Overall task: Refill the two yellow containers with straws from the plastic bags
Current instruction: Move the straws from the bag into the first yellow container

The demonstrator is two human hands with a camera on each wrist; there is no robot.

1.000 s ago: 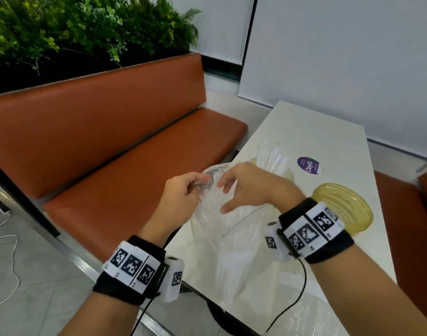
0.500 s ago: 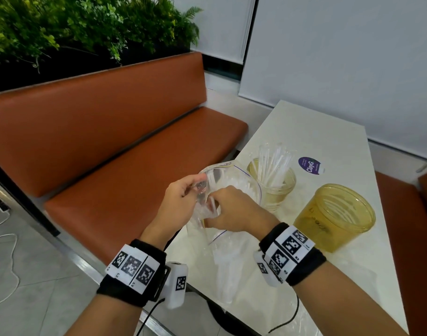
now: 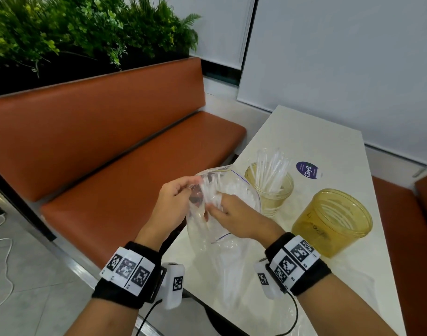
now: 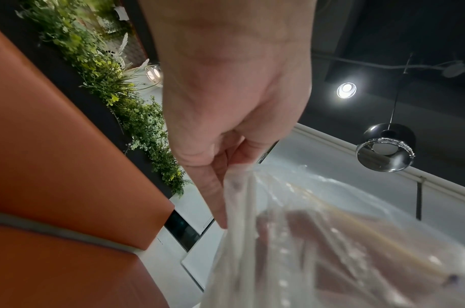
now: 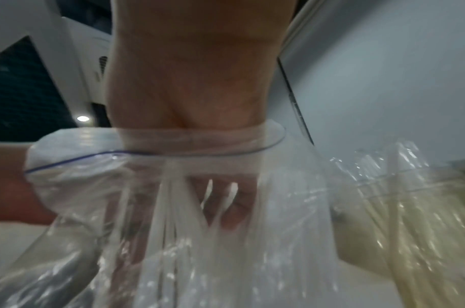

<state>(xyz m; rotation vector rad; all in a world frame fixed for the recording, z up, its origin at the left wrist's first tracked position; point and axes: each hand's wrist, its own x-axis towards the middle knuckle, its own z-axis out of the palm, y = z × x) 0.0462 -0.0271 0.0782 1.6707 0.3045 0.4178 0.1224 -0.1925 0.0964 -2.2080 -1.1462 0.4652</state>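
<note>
The far half of the worktop (image 3: 311, 132) lies open beyond a round sticker (image 3: 308, 170). Nearer, two yellow tubs block the way: the far tub (image 3: 270, 190), bristling with upright straws (image 3: 271, 168), stands just beside the raised plastic bag (image 3: 222, 241); the near tub (image 3: 333, 221) stands to its right, a narrow gap between them. An orange seat (image 3: 125, 180) borders the left edge.
</note>
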